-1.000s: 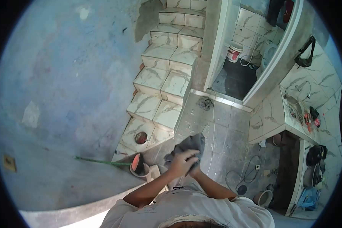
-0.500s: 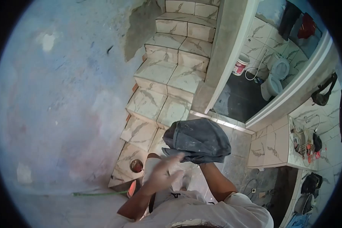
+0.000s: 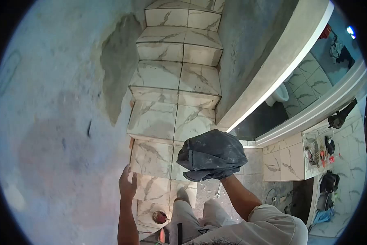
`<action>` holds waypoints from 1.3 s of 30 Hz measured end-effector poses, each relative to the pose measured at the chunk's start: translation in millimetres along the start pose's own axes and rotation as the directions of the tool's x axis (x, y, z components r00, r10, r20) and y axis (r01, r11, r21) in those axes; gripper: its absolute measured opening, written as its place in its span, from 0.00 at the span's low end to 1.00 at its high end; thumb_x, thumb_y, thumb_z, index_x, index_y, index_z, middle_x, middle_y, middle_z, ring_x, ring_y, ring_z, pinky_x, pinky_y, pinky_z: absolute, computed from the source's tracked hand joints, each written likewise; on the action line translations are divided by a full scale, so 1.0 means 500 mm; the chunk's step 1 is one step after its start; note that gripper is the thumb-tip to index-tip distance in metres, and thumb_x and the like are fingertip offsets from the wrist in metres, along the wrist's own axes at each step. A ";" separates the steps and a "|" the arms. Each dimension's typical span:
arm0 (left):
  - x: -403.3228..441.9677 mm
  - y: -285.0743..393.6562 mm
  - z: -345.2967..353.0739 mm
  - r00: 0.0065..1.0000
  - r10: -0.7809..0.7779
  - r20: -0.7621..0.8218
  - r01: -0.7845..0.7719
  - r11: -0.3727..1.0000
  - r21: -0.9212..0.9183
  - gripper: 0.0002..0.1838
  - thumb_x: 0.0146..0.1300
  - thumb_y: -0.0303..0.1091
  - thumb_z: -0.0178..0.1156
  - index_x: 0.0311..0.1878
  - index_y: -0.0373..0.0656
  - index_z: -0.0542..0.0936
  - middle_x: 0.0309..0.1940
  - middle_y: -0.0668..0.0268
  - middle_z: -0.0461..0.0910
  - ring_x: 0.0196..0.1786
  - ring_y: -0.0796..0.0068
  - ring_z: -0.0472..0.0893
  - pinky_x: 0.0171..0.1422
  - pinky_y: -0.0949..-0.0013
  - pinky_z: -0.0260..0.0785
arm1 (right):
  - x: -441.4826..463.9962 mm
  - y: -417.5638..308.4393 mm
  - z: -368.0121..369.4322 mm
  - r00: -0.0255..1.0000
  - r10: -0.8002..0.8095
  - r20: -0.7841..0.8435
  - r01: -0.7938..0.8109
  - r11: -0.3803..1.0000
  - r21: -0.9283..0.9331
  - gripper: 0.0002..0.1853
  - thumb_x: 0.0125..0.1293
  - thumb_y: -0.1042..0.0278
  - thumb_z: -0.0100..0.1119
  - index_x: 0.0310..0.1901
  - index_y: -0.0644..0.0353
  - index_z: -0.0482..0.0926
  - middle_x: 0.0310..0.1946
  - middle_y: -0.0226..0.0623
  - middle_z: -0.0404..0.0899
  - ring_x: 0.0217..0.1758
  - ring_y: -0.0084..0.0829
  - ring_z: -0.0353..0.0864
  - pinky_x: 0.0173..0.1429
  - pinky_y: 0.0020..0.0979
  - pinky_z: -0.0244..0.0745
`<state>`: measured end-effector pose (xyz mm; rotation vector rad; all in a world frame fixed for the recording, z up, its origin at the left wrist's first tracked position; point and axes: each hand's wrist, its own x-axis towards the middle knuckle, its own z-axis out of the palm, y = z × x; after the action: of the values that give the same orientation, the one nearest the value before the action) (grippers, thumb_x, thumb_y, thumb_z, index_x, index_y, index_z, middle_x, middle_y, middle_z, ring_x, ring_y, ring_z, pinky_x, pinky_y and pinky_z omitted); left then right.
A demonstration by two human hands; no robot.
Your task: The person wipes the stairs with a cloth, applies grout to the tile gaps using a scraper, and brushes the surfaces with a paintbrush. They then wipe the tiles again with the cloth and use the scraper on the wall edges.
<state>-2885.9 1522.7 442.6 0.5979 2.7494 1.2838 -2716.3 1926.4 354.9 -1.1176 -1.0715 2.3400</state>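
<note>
A dark grey cloth (image 3: 212,155), bunched up and dusty with pale specks, rests on my right hand in front of my body. The cloth hides that hand's fingers; only the wrist and forearm (image 3: 242,196) show below it. My left hand (image 3: 127,183) reaches to the left side of the marble-patterned tiled stairs (image 3: 153,157), by the blue plastered wall (image 3: 61,134). Its fingers are stretched out and hold nothing. One of my feet (image 3: 182,194) is on a low step.
A round container (image 3: 159,217) sits on the lowest step, with an orange-red object (image 3: 162,235) beside it. Right of the stairs, a white-edged doorway (image 3: 289,61) opens onto a toilet (image 3: 278,96). A tiled counter (image 3: 289,163) with a cluttered sink (image 3: 312,150) stands at the right.
My left hand has moved away from the cloth, out to the left beside the wall. The view has shifted closer to the stairs, and a foot is now on a step. The cloth stays on my right hand.
</note>
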 end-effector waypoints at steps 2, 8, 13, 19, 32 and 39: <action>0.099 0.012 0.009 0.997 0.061 0.052 -0.064 0.996 0.056 0.29 0.62 0.26 0.62 0.67 0.39 0.69 0.55 0.45 0.80 0.57 0.52 0.81 0.61 0.57 0.73 | 0.006 -0.039 0.022 0.999 -0.009 -0.047 0.010 1.000 0.016 0.32 0.74 0.46 0.45 0.73 0.54 0.59 0.76 0.42 0.54 0.78 0.43 0.53 0.75 0.48 0.53; 0.310 0.110 0.061 0.956 0.234 0.178 -0.241 0.970 0.018 0.30 0.61 0.32 0.64 0.66 0.35 0.69 0.56 0.45 0.77 0.58 0.45 0.77 0.64 0.54 0.69 | 0.057 -0.166 0.079 0.987 -0.016 -0.163 0.024 0.999 0.048 0.32 0.75 0.45 0.45 0.73 0.53 0.59 0.77 0.42 0.53 0.78 0.44 0.52 0.75 0.51 0.51; 0.436 0.084 0.145 0.935 0.071 0.347 -0.150 0.967 0.205 0.31 0.62 0.36 0.63 0.66 0.34 0.69 0.56 0.44 0.77 0.60 0.45 0.76 0.67 0.53 0.66 | 0.201 -0.262 0.116 0.975 -0.034 -0.221 0.042 0.999 0.031 0.32 0.75 0.44 0.44 0.73 0.53 0.59 0.77 0.42 0.51 0.79 0.45 0.52 0.75 0.53 0.50; 0.522 -0.025 0.203 0.930 -0.064 0.362 -0.055 0.950 0.309 0.30 0.60 0.35 0.65 0.64 0.34 0.70 0.57 0.45 0.77 0.59 0.45 0.76 0.66 0.53 0.67 | 0.445 -0.335 0.141 0.951 -0.052 -0.304 0.053 0.999 -0.006 0.32 0.75 0.44 0.43 0.73 0.52 0.60 0.78 0.42 0.50 0.79 0.46 0.51 0.76 0.56 0.49; 0.925 -0.047 0.352 0.946 0.138 0.292 -0.249 0.889 0.385 0.26 0.65 0.35 0.60 0.63 0.32 0.71 0.64 0.45 0.71 0.67 0.45 0.70 0.73 0.50 0.60 | 0.753 -0.295 0.205 0.886 -0.458 -0.070 0.248 0.597 -0.763 0.32 0.75 0.42 0.41 0.73 0.50 0.60 0.79 0.43 0.47 0.80 0.48 0.48 0.76 0.62 0.46; 1.260 -0.148 0.599 0.833 0.538 0.131 -0.537 0.726 0.430 0.30 0.69 0.42 0.56 0.66 0.29 0.67 0.68 0.39 0.65 0.72 0.41 0.62 0.77 0.48 0.54 | 0.923 -0.234 0.557 0.860 -0.388 0.332 0.153 -0.423 -0.893 0.35 0.72 0.35 0.39 0.75 0.42 0.59 0.80 0.41 0.45 0.82 0.50 0.41 0.77 0.67 0.34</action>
<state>-3431.1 1926.9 265.2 1.5305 2.9992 0.6495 -3227.0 2131.2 316.1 -0.9601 -2.9641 0.1976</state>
